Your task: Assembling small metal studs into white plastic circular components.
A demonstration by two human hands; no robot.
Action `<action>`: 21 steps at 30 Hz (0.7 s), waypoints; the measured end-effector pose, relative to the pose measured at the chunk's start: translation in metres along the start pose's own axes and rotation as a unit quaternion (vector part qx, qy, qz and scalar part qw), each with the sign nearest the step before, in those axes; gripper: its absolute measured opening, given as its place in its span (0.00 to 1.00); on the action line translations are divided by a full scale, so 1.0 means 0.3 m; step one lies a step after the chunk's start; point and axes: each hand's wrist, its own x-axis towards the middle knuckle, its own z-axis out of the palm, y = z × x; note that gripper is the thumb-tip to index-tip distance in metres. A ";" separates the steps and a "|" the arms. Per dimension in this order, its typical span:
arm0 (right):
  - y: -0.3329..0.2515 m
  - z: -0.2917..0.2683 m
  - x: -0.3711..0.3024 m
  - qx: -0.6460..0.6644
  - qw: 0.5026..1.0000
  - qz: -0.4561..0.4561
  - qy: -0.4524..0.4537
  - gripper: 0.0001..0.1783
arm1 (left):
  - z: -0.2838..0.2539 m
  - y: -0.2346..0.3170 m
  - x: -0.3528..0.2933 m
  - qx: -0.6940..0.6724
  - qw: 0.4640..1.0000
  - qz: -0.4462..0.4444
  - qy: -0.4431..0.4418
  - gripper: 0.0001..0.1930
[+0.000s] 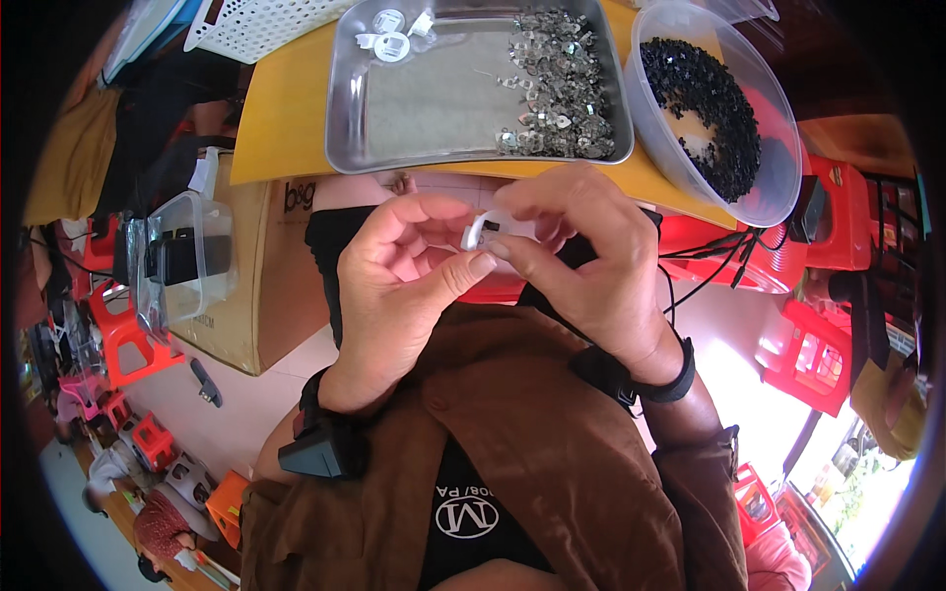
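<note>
In front of my chest, just below the table's near edge, I hold up a small white plastic part (pixel 472 234) with a curved rim. My left hand (pixel 399 271) pinches it between thumb and fingers. From the other side, my right hand (pixel 591 261) has its thumb and fingertips closed on the same part. A tiny dark piece shows at the part, by the right fingertips; whether it is fixed there I cannot tell. Beyond my hands, a metal tray (pixel 345 148) carries several white round plastic parts (pixel 392 45) at its far left and a heap of small metal pieces (pixel 567 89) along its right side.
Right of the tray stands a clear plastic tub (pixel 783 167) with many small black pieces (pixel 724 118). A white perforated basket (pixel 251 30) lies at the yellow table's (pixel 281 108) far left. On the left are a cardboard box (pixel 286 286) and a clear bin (pixel 212 246). Black cables (pixel 729 258) hang at right.
</note>
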 end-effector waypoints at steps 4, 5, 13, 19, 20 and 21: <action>0.006 -0.002 -0.015 0.115 0.982 0.149 0.006 0.15 | 0.005 0.019 0.007 0.002 1.000 -0.025 0.006 0.15; 0.010 0.003 -0.023 0.162 0.970 0.182 -0.009 0.14 | 0.008 0.020 0.009 0.015 1.000 -0.020 -0.006 0.14; -0.001 -0.003 -0.020 0.198 0.959 0.204 -0.011 0.11 | 0.012 0.007 0.026 0.081 0.994 0.066 -0.042 0.11; -0.005 -0.004 -0.014 0.173 0.973 0.148 0.021 0.12 | 0.013 0.009 0.031 0.122 0.987 0.097 -0.032 0.09; -0.008 -0.005 -0.014 0.161 0.978 0.133 0.025 0.12 | 0.015 0.011 0.031 0.114 0.988 0.097 -0.033 0.09; -0.010 -0.006 -0.015 0.147 0.982 0.119 0.029 0.12 | 0.018 0.012 0.032 0.105 0.989 0.097 -0.034 0.09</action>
